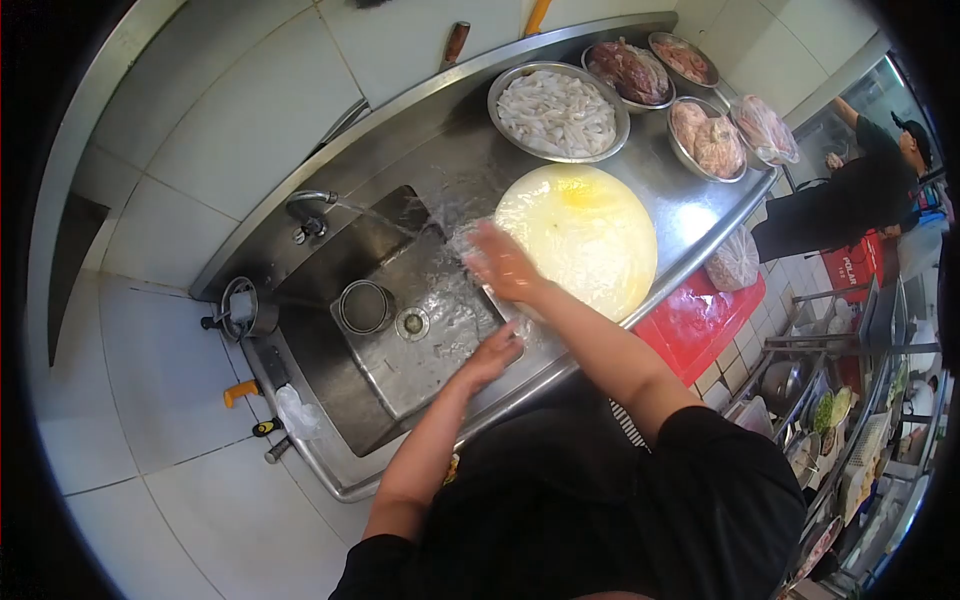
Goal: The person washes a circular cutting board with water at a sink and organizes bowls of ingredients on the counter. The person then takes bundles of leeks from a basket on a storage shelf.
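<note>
the right hand [500, 262], blurred but open with fingers out, is amid splashing water at the left edge of the round cutting board [600, 250]. the left hand [495, 355], loosely open, hovers by the sink's [400, 395] right edge. the board lies just right of the basin, reaching the counter's front rim [690, 258]; a strip of steel separates it from the meat bowl [708, 140]. in the sink, a metal container [365, 306] stands left of the drain [412, 323], leaving room toward the hands.

Bright glare, blurred right hand [503, 264], warped edges
</note>
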{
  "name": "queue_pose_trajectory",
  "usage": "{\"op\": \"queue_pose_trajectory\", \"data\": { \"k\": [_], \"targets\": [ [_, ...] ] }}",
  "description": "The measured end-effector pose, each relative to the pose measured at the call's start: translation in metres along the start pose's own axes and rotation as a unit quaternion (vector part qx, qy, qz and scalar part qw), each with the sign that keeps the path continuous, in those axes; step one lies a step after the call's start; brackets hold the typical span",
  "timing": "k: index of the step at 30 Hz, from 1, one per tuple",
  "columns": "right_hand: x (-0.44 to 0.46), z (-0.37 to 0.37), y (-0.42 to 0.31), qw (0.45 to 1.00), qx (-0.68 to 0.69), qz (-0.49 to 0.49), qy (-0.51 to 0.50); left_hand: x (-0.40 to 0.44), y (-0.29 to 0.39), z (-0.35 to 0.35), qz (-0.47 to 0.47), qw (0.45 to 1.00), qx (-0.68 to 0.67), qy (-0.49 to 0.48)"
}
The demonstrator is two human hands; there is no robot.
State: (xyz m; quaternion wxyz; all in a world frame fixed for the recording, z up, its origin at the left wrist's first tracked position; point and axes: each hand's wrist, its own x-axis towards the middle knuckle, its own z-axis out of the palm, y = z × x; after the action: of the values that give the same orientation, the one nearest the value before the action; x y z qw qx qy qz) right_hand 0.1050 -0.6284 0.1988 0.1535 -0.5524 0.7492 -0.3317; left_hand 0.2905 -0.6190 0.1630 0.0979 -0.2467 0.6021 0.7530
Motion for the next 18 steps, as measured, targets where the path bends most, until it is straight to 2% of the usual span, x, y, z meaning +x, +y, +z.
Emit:
{"op": "queue_pose_trajectory", "data": {
  "k": [1,2,3,4,5,7,11,13,17,18],
  "targets": [
    [-0.012,-0.003,0.03,0.994,-0.046,0.009,0.097,-0.006,-0.002,-0.017,-0.013,0.999,-0.006,0.047],
    [-0.028,-0.018,0.073,0.981,-0.142,0.001,0.134,-0.017,0.004,-0.034,-0.006,0.993,-0.05,0.111],
    [-0.053,-0.047,0.103,0.973,-0.171,0.034,0.15,-0.032,0.011,-0.054,0.001,0.98,-0.095,0.175],
    [-0.074,-0.073,0.131,0.959,-0.109,0.193,0.179,-0.044,0.009,-0.078,0.028,0.967,-0.127,0.22],
    [-0.095,-0.106,0.132,0.935,-0.175,0.253,0.178,-0.054,0.008,-0.102,0.058,0.949,-0.159,0.264],
    [-0.123,-0.145,0.107,0.913,-0.262,0.303,0.074,-0.072,0.019,-0.147,0.12,0.906,-0.246,0.321],
    [-0.104,-0.109,0.121,0.901,-0.325,0.28,0.061,-0.071,0.102,-0.21,0.234,0.855,-0.279,0.368],
    [-0.062,-0.079,0.093,0.903,-0.311,0.29,0.053,-0.047,0.14,-0.24,0.269,0.819,-0.319,0.393],
    [0.015,0.0,0.028,0.963,-0.238,0.127,0.01,-0.001,0.197,-0.256,0.281,0.783,-0.393,0.392],
    [0.027,0.007,0.0,0.968,-0.233,0.076,-0.055,0.006,0.205,-0.256,0.277,0.772,-0.423,0.385]
  ]
}}
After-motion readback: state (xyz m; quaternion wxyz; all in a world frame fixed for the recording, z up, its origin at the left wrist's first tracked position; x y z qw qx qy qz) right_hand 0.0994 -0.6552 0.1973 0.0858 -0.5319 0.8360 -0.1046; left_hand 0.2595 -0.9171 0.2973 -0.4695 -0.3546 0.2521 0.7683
